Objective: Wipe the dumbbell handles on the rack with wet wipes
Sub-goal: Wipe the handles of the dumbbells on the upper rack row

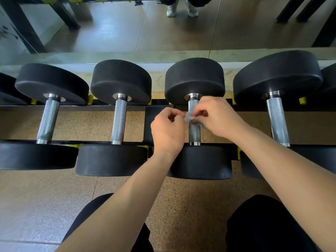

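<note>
- Row of dumbbells on rack (160, 106), handles running 12-to-6 o'clock, black heads at both ends; laid crosswise so each knurled bar spans the gap between the two rails and stays reachable from above.
- Third handle (194, 132) under both hands; probably the one in work, with handle two (119, 120) at 9 o'clock and handle four (277, 120) at 3 o'clock bare and dry-looking.
- Wipe (189, 118) bunched small and pale just above the third handle, near its upper half; whether touching the metal cannot be told.
- Left hand (168, 130) curled, fingertips pressed together on the wipe's left edge; right hand (218, 117) likewise pinching the right edge. Held between two hands most likely to unfold or re-fold the wipe before wrapping the bar.
- Forearms entering from 6 o'clock, crossing above the near head (200, 162); wrists lifted clear of it.
- Open room: floor visible through the rack on both sides of the bar, so fingers could pass around it; stroke along the bar bounded by the far head (194, 79) at 12 o'clock and the near head at 6 o'clock.
- Sideways room narrower at 9 o'clock, where a black cross-brace (148, 124) stands just beside the left hand.
- Mirror (163, 30) beyond the rack at 12 o'clock, well apart from the hands.
</note>
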### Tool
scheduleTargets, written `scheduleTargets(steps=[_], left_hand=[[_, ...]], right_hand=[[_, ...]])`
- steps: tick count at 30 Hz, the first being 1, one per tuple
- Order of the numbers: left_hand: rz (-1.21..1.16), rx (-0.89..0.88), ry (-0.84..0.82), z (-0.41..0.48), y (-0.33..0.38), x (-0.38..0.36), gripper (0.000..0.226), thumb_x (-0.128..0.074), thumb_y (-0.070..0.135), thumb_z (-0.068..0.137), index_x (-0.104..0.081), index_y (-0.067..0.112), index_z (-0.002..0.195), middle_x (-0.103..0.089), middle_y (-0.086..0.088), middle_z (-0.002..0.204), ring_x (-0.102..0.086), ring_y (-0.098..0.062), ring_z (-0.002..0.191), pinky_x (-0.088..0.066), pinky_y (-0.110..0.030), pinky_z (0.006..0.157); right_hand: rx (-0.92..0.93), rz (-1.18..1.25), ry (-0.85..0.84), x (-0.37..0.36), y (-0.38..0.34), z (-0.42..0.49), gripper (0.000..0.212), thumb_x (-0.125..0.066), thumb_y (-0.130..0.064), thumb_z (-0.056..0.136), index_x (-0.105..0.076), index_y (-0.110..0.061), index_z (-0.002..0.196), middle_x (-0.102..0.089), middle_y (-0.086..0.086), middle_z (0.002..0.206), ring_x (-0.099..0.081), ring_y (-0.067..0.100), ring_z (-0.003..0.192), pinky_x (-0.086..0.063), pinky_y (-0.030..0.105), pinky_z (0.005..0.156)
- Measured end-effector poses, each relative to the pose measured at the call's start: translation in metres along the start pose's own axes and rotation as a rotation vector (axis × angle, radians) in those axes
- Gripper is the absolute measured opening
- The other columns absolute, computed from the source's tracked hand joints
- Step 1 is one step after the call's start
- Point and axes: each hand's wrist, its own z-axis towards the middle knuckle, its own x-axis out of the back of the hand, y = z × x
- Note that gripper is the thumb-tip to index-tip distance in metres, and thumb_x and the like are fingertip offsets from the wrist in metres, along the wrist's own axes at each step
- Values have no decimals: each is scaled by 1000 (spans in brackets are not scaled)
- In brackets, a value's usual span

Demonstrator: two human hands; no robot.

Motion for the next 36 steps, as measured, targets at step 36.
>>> scheduleTargets(steps=[36], left_hand=[[48, 14, 25, -1, 4, -1, 23, -53, 10, 95, -72, 23, 92, -67, 10, 82, -62, -2, 76, -43, -6, 59]], right_hand=[[-533, 340, 172, -15, 3, -6, 2, -66, -20, 95, -67, -20, 94, -72, -2, 86, -71, 11, 77, -61, 37, 78]])
